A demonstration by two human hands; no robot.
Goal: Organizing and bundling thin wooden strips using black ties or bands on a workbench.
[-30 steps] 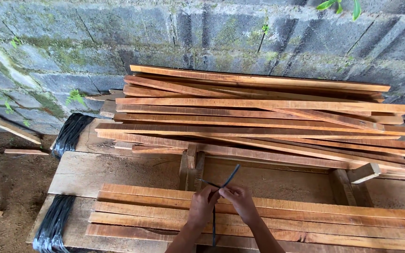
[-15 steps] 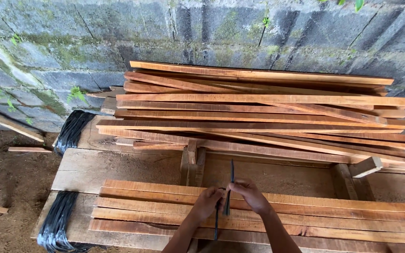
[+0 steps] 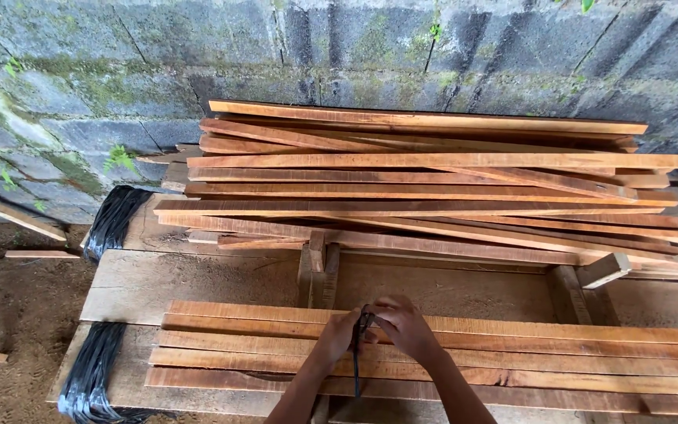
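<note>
Basically both hands meeting over a black strap (image 3: 357,345), pinching it right between them: left hand (image 3: 336,336) clenched on it from one side, right hand (image 3: 400,326) closed over it from the other, fingers curled tight. Strap looks thin, flat and dark, running down from the hands across the near row of wooden slats (image 3: 527,353) toward the body. Slats directly under the hands: long, narrow, rough-sawn, reddish-orange, laid side by side on the bench (image 3: 198,283), itself pale weathered planks. Beyond the hands, a loose messy pile of the same kind of slats (image 3: 433,188), crisscrossed, stacked up near a mossy grey block wall (image 3: 158,63). Off to the left of the hands, two bundles of glossy black strapping (image 3: 92,373) draped over the bench edge. No bins or boxes anywhere.
</note>
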